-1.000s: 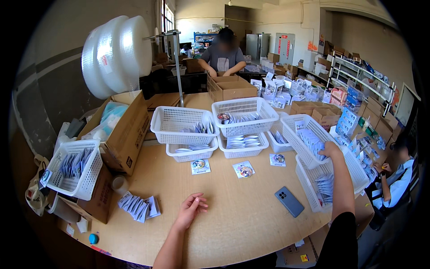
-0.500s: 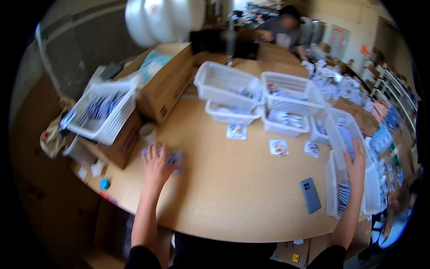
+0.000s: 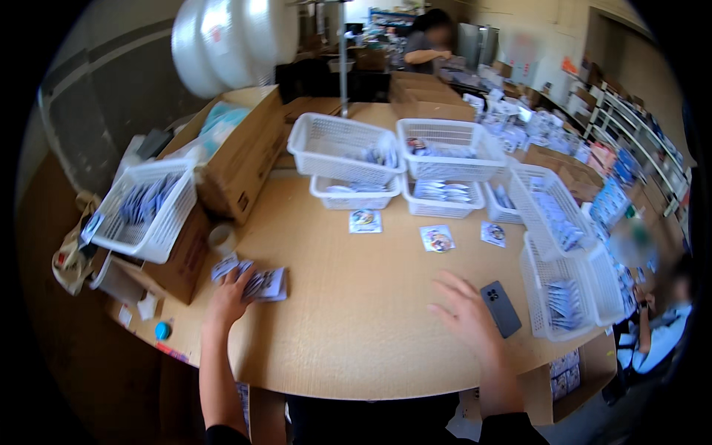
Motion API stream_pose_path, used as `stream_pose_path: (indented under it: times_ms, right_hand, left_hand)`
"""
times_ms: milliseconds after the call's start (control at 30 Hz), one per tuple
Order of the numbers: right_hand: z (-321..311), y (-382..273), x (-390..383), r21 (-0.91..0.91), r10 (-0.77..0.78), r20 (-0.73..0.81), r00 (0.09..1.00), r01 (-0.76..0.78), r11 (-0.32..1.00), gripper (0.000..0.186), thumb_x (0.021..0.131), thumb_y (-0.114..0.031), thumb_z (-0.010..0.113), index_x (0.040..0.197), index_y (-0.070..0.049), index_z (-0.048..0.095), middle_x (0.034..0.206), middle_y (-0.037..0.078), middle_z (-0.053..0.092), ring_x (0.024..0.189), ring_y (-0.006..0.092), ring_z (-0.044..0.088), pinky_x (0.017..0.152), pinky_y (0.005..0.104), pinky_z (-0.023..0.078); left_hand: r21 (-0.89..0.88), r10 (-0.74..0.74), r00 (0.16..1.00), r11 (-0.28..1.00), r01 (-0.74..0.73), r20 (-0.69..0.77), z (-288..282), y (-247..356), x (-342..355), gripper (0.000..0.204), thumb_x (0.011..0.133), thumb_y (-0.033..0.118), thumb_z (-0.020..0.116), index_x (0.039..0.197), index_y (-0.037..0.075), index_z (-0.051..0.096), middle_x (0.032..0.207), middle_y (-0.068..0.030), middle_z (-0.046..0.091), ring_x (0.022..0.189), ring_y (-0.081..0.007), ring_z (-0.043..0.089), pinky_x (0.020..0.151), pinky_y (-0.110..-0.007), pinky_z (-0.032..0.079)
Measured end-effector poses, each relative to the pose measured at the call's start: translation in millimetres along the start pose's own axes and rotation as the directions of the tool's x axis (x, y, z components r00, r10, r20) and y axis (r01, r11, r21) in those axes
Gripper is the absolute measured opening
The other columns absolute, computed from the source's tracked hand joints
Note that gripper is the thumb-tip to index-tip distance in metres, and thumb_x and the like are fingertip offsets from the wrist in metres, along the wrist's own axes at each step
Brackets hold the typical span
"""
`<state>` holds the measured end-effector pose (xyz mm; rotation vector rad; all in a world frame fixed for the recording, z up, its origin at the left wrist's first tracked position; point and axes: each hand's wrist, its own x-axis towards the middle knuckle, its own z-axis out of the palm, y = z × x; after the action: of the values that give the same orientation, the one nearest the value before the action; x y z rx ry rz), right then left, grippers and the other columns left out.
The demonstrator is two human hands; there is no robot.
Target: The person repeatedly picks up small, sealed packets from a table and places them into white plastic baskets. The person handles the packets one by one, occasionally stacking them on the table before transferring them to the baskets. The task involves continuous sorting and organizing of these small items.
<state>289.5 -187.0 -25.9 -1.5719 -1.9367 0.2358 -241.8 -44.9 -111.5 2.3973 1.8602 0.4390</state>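
Note:
My left hand (image 3: 228, 300) lies over a small fanned pile of flat printed packets (image 3: 273, 285) on the left of the table, its fingers bent onto them. Part of the pile is hidden under the fingers. My right hand (image 3: 469, 315) hovers over the table's right half, slightly blurred, fingers apart and holding nothing. Just right of it lies a dark grey phone (image 3: 501, 308). Beyond it, single packets lie face up: a round-patterned one (image 3: 437, 239), a smaller one (image 3: 493, 233) and another (image 3: 366, 221) further left.
White baskets with packets stand along the back (image 3: 345, 141) and right (image 3: 558, 326). Another basket (image 3: 159, 241) sits on a carton at the left. A cup (image 3: 222, 240), a blue cap (image 3: 162, 331) and a long carton (image 3: 248, 174) are nearby. Two other people are further off.
My right hand has left the right-hand baskets and come left, beside the phone. My left hand stays at the packets, which now look more spread. The whole view has shifted.

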Motion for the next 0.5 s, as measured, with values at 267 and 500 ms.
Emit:
stream_pose_path:
  times_ms: [267,500]
  right_hand:
    - [42.5,0.3,-6.5,0.169,-0.255,0.181,0.950,0.226,0.959,0.050,0.105,-0.036,0.079,0.141,-0.001,0.074,0.155,0.018,0.064,0.137,0.0388,0.065,0.114,0.0458,0.055]
    - [78.6,-4.6,-10.9,0.202,-0.296,0.161,0.942,0.262,0.944,0.048,0.107,-0.035,0.077,0.142,-0.002,0.073,0.156,0.015,0.064,0.140,0.0355,0.064,0.114,0.0455,0.055]
  left_hand:
    - [-0.196,0.114,0.988,0.976,-0.092,0.107,-40.3,-7.6,0.2,0.078,0.083,0.003,0.088,0.155,0.023,0.067,0.161,-0.0222,0.061,0.146,-0.0456,0.059,0.121,-0.049,0.051]
    - [0.241,0.122,0.956,0.969,-0.056,-0.267,9.8,-2.0,1.2,0.053,0.090,0.015,0.076,0.143,0.011,0.071,0.138,-0.0163,0.076,0.118,-0.0380,0.075,0.104,-0.052,0.057]
